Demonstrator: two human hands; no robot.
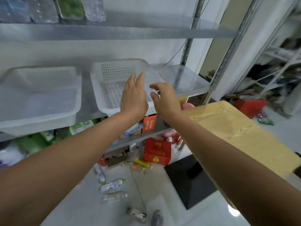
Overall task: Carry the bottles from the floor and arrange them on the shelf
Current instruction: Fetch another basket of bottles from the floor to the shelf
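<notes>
L hand [133, 97], R hand [166, 99] empty near basket [112, 74]; bottles [112, 185] on floor [162, 203].

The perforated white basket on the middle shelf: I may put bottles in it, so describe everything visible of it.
The basket is white plastic, rectangular, shallow, with small slots in floor and walls. It looks empty and sits on the middle shelf, right of a solid white tray. The left hand and right hand reach over its right side; blur hides any contact.

My left forearm [73, 144] and right forearm [219, 144] are bare as far as they show (wrists included); my left grip [133, 97] and right grip [166, 98] are plain bare hands.
</notes>
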